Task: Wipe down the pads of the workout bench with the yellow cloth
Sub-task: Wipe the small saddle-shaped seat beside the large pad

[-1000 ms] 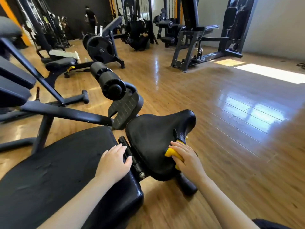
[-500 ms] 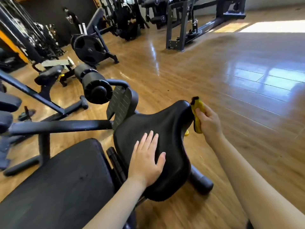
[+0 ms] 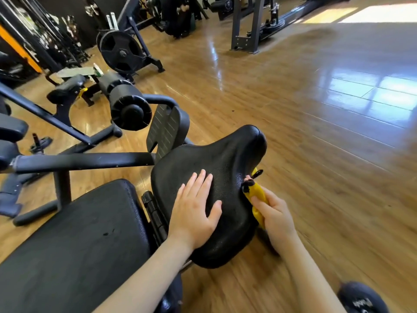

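Note:
The black seat pad (image 3: 228, 159) of the workout bench rises toward its far end in the middle of the view. My left hand (image 3: 196, 211) lies flat on its top with fingers spread. My right hand (image 3: 276, 219) grips the bunched yellow cloth (image 3: 257, 196) and holds it against the pad's right side edge. The large black back pad (image 3: 74, 251) fills the lower left, joined to the seat by a hinge.
A black foam roller (image 3: 128, 107) and a ribbed footplate (image 3: 165, 129) stand just past the seat. Steel frame bars (image 3: 83, 161) run left. A weight plate (image 3: 120, 53) and other machines stand farther back. Wooden floor (image 3: 316, 132) spreads to the right. My shoe (image 3: 363, 299) shows at bottom right.
My right hand has brought the cloth from the seat's far tip back along its right edge toward me. My left hand stays flat on the seat top.

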